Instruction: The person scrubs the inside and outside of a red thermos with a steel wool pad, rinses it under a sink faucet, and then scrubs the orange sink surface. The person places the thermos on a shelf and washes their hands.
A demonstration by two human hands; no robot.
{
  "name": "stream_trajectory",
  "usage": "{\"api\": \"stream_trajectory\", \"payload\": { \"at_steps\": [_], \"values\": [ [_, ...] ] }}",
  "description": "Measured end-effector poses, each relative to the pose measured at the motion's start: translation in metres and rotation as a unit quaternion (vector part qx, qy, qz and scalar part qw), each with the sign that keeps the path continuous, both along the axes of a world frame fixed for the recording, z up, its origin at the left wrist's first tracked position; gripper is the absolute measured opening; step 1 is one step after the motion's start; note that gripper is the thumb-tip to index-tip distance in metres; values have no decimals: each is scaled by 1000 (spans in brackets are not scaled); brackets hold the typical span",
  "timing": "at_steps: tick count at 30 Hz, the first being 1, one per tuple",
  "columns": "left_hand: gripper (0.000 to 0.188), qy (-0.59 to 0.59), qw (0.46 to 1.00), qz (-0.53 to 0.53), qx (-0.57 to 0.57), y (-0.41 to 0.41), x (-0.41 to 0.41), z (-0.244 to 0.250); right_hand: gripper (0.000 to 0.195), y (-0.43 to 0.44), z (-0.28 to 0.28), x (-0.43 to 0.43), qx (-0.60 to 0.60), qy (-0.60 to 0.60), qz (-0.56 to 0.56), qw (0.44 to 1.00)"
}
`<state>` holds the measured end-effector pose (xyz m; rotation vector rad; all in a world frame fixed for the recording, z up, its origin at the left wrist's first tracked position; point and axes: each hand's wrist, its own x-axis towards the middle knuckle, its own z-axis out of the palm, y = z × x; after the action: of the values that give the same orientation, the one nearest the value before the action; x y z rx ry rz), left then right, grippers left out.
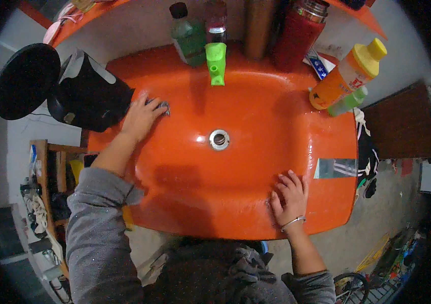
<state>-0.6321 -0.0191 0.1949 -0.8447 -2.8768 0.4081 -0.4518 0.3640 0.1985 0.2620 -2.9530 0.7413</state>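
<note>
An orange washbasin (238, 167) with a metal drain ring (219, 140) lies before me. My left hand (142, 113) is at its upper left, the fingers on a small crumpled grey cloth or wad (165, 108) pressed against the basin. Just left of that hand a black bin-like container (90, 95) leans, its round lid (27, 81) raised. My right hand (289, 197), with a bracelet at the wrist, rests on the lower right rim, fingers apart and holding nothing. A bright green tap (216, 64) stands at the back middle.
Along the back stand a green bottle (189, 40), a red flask (299, 34) and a brown cylinder (259, 28). An orange bottle with a yellow cap (342, 78) and a small green bottle (348, 102) stand at the right. A dark strip (337, 168) lies on the right rim.
</note>
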Motion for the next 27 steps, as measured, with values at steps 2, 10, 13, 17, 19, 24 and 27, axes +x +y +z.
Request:
{"api": "stream_trajectory", "payload": {
  "at_steps": [2,10,13,17,19,24,27],
  "values": [
    [34,-108,991,30,79,-1,37,-2,18,2,-1,1,-1,4,-1,1000],
    [42,-362,885,52,289,158,160,-8,18,2,-6,2,-18,29,9,999],
    [39,-311,873,23,375,212,162,-11,18,3,-7,2,-29,40,18,999],
    [34,-218,954,86,186,77,150,-39,18,8,-7,5,-50,38,21,998],
    [34,-90,973,105,186,34,153,-21,19,7,-6,4,-52,24,23,998],
    [35,-170,939,152,257,137,181,-10,24,13,-8,7,-111,55,-42,991],
    [35,-73,946,-39,314,240,201,-15,25,22,-12,13,-265,106,-116,951]
  ]
}}
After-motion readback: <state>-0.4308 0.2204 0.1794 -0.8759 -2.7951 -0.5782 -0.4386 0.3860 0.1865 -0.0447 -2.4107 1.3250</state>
